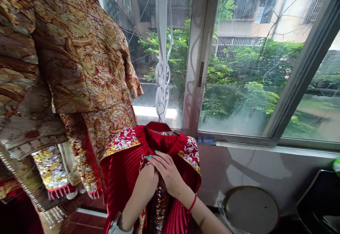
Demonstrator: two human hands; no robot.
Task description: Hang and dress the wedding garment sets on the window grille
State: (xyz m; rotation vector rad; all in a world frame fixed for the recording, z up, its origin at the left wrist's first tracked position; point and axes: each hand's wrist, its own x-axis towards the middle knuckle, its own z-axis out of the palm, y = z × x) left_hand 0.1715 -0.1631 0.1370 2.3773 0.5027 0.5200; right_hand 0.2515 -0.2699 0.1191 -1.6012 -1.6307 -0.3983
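A red pleated garment (pixel 124 170) with gold and silver embroidered shoulders hangs on a red hanger (pixel 159 125) hooked on the white window grille (pixel 162 71). Both my hands meet at its chest, just under the collar. My left hand (pixel 145 177) is curled against the fabric, mostly covered by the other hand; a watch sits on that wrist. My right hand (pixel 167 172), with teal nails and a red string bracelet, lies over the left with fingers pinched on the garment's front. What the fingertips pinch is hidden.
Gold-and-red embroidered robes (pixel 71 57) hang at the left on wire hangers, with tasselled hems (pixel 58 191) below. A sliding window (pixel 239 67) faces trees and buildings. A round stool (pixel 251 209) and a dark chair (pixel 318 202) stand at the lower right.
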